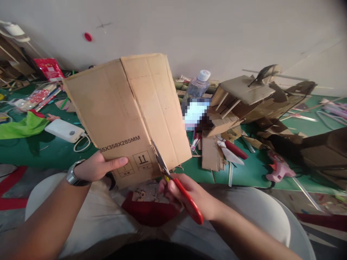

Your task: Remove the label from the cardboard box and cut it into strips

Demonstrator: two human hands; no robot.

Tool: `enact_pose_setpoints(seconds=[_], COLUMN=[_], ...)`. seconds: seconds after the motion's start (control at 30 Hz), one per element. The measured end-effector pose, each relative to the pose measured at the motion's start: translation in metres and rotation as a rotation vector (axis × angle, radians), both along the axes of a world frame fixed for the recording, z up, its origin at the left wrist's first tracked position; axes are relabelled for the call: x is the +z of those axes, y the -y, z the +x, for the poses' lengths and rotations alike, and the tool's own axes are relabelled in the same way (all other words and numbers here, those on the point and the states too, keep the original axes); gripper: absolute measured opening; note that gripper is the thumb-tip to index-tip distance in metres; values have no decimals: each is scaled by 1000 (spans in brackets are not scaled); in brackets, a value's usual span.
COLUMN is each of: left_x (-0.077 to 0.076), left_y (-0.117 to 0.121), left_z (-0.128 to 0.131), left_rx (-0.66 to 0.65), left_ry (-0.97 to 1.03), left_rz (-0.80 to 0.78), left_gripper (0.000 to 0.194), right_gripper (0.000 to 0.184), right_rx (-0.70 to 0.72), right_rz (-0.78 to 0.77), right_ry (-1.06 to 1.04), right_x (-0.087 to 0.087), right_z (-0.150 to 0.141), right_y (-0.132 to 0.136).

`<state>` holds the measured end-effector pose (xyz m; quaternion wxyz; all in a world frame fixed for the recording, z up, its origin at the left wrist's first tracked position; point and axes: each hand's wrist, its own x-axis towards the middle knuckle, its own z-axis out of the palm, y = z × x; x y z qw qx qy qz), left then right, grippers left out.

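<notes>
A large brown cardboard sheet (108, 104) with printed lettering and arrow symbols is held up over my lap. My left hand (104, 167), wearing a metal watch, grips its lower left edge with the thumb on the printed face and the other fingers hidden behind. In my right hand (187, 191) is a pair of red-handled scissors (189, 200), closed around the handles. Their blades lie at the lower part of the sheet, along a slit that runs up between its two panels. Whether the blade tips are parted is hard to make out.
A green table (244, 173) carries a white power bank (65, 130), a clear bottle (199, 85), a cardboard model (244, 94), a red-handled knife (231, 150) and a pink glue gun (279, 169). A red container (151, 211) with scraps sits between my knees.
</notes>
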<state>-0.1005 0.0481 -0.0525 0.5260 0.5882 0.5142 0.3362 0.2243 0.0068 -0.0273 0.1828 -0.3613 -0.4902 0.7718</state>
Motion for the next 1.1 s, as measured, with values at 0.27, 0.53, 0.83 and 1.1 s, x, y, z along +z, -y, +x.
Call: enact_pose_setpoints(seconds=[0.27, 0.53, 0.83, 1.1], left_x=[12, 16, 13, 16], left_y=[3, 12, 10, 12], left_z=[22, 22, 22, 24], left_rx=[48, 136, 251, 99], left_ry=[70, 190, 228, 189], left_rz=[-7, -12, -57, -130], left_gripper=[44, 27, 34, 44], right_gripper=[63, 69, 68, 69], right_rx=[-137, -86, -72, -87], right_rz=[88, -120, -268, -240], right_ry=[84, -91, -142, -80], right_x=[-10, -9, -10, -9], right_z=[-11, -10, -8, -8], right_y=[3, 5, 3, 2])
